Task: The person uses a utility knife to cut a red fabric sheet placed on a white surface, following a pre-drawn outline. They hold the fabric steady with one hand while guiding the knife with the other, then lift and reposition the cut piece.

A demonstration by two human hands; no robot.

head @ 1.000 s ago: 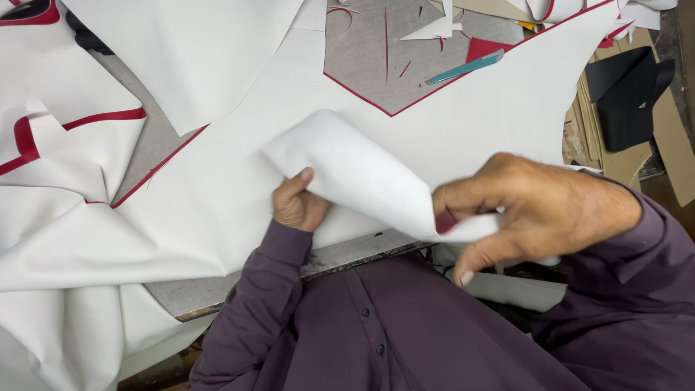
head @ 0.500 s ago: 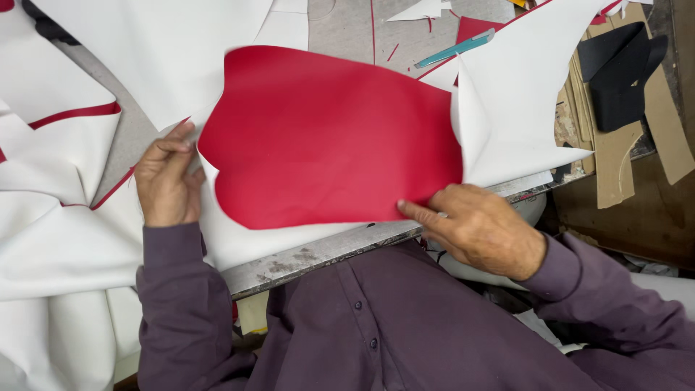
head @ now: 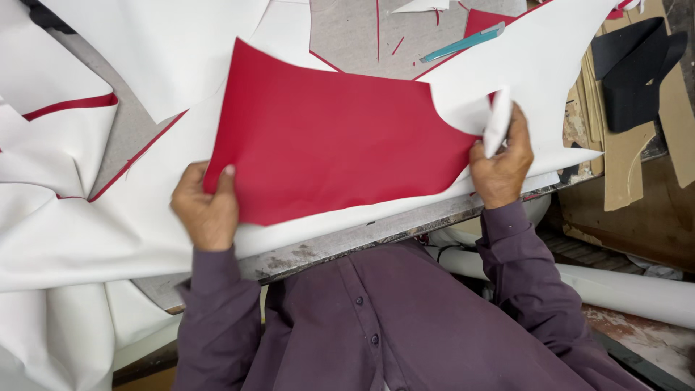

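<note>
- One red sheet (head: 333, 145), red face up, lies spread flat over white sheets (head: 108, 232) at the near edge of the desk (head: 347, 25); cut with a pointed top-left corner and a curved bite out of its right side.
- Left hand (head: 206, 206): at the red sheet's lower-left corner, thumb laid on the red face, the other fingers hidden beneath; grip closed on that corner.
- Right hand (head: 501, 163): at the sheet's right end, fingers closed around a curled-up flap (head: 497, 123) showing its white underside; grip closed on that edge of the sheet.
- Two purple sleeves (head: 217, 318) and a buttoned purple shirt front fill the bottom of the view, just below the desk edge.
- Several white sheets, some edged in red, overlap left, above and right of the red sheet; folds hang off the desk at lower left.
- One grey desk surface, bare at top centre, with thin red offcuts (head: 377, 29) lying on it.
- One teal-handled tool (head: 463, 43) lies at top centre, near the white sheet's upper edge, well apart from both hands.
- One black piece (head: 633, 76) rests on brown card pieces (head: 630, 163) at the far right.
- One white roll (head: 622, 286) lies below the desk, at lower right, beside the right sleeve.
</note>
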